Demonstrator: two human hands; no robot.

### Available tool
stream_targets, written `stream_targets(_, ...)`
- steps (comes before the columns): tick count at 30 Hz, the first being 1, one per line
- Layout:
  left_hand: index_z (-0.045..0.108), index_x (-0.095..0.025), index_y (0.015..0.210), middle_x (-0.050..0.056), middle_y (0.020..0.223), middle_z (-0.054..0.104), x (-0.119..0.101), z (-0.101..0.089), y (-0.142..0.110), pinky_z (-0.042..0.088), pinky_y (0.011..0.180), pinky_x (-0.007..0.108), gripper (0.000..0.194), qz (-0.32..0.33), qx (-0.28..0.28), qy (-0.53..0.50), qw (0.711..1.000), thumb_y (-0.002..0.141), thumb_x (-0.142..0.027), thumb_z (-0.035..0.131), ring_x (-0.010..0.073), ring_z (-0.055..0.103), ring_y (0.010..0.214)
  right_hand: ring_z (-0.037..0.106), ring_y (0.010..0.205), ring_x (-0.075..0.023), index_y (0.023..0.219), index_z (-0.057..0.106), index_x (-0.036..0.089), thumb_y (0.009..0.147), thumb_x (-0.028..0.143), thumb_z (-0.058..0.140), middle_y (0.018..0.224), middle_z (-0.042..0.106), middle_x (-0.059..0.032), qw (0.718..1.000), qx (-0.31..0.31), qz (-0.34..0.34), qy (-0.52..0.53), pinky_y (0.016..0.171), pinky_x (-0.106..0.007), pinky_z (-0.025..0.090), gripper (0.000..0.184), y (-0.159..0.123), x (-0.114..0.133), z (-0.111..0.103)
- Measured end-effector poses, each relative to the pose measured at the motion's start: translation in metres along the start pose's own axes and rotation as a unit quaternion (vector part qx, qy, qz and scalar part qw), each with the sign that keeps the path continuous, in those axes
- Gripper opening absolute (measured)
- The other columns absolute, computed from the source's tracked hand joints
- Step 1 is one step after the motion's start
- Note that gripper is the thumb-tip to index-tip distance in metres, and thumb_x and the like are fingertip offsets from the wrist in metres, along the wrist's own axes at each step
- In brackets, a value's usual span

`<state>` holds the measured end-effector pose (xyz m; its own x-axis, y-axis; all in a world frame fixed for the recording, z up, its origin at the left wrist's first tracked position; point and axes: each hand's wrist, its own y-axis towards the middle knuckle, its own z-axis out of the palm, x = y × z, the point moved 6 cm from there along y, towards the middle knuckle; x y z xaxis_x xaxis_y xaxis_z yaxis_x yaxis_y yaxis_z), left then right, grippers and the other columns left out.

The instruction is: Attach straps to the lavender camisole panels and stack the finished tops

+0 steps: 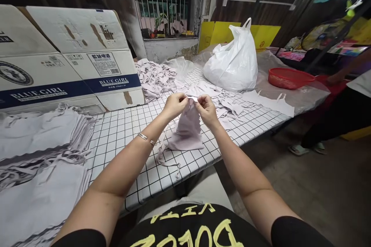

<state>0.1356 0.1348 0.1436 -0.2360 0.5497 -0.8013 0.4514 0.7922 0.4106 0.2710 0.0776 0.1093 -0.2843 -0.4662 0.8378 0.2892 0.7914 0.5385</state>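
Note:
My left hand (176, 106) and my right hand (207, 110) pinch the top edge of a pale mauve garment (188, 131) between them, over the table. Its scalloped side hangs below my fingers, and its lower part rests on the grid-patterned tablecloth (124, 135). Thin straps trail from it toward the front left. Just behind my hands lies a loose spread of similar pale pieces (228, 104). Both hands are closed, with the fingertips close together on the cloth.
Stacks of folded garments (43, 135) lie at left before a cardboard box wall (113, 65). A heap of pieces (156, 77), a white plastic bag (232, 61), a red basket (290, 78) and a flat camisole (269, 102) sit further back. A person (327, 115) stands at right.

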Motion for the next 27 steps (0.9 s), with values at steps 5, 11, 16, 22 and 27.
stream_targets(5, 0.049, -0.017, 0.066, -0.001, 0.065, 0.051, -0.035, -0.028, -0.001, 0.036, 0.063, 0.025, 0.013, 0.068, -0.104, 0.105, 0.987, 0.078, -0.016, 0.05, 0.0124, 0.046, 0.063, 0.048, 0.065, -0.0117, 0.092, 0.047, 0.024, 0.08, 0.039, 0.06, 0.076, 0.051, 0.0029, 0.996, 0.031, 0.01, -0.086, 0.064, -0.025, 0.042, 0.023, -0.012, -0.011, 0.016)
stream_targets(11, 0.055, -0.015, 0.076, 0.002, 0.073, 0.053, -0.05, -0.12, 0.014, 0.041, 0.079, 0.032, 0.006, 0.071, -0.15, 0.222, 0.961, 0.08, -0.014, 0.051, 0.0161, 0.052, 0.076, 0.05, 0.06, -0.0129, 0.076, 0.055, 0.021, 0.073, 0.026, 0.06, 0.063, 0.054, 0.0037, 0.95, 0.084, 0.135, -0.268, 0.061, -0.026, 0.038, 0.008, -0.007, -0.063, 0.001)
stream_targets(16, 0.056, -0.015, 0.074, 0.002, 0.072, 0.055, -0.035, -0.204, 0.037, 0.044, 0.082, 0.032, 0.006, -0.002, -0.171, 0.321, 0.932, 0.078, -0.018, 0.052, 0.0194, 0.058, 0.08, 0.054, 0.069, -0.0155, 0.072, 0.059, 0.018, 0.067, 0.02, 0.065, 0.072, 0.061, -0.001, 0.944, 0.098, 0.132, -0.286, 0.066, -0.029, 0.042, 0.008, 0.056, -0.053, 0.006)
stream_targets(22, 0.055, -0.017, 0.076, 0.003, 0.072, 0.061, -0.036, -0.221, 0.049, 0.047, 0.065, 0.027, 0.006, -0.055, -0.075, 0.264, 0.96, 0.072, -0.015, 0.058, 0.0164, 0.059, 0.068, 0.058, 0.1, -0.0193, 0.118, 0.052, 0.021, 0.077, 0.041, 0.067, 0.124, 0.058, -0.0093, 0.969, 0.246, -0.011, -0.005, 0.082, -0.034, 0.05, 0.048, 0.107, 0.016, 0.137)
stream_targets(27, 0.059, -0.015, 0.082, 0.002, 0.073, 0.061, -0.043, -0.219, 0.037, 0.045, 0.062, 0.024, 0.018, -0.01, -0.008, 0.19, 0.982, 0.067, -0.007, 0.054, 0.0137, 0.058, 0.067, 0.057, 0.094, -0.0189, 0.106, 0.059, 0.02, 0.076, 0.034, 0.067, 0.105, 0.063, -0.0047, 0.927, 0.357, -0.078, 0.088, 0.081, -0.033, 0.048, 0.035, 0.108, 0.052, 0.223)
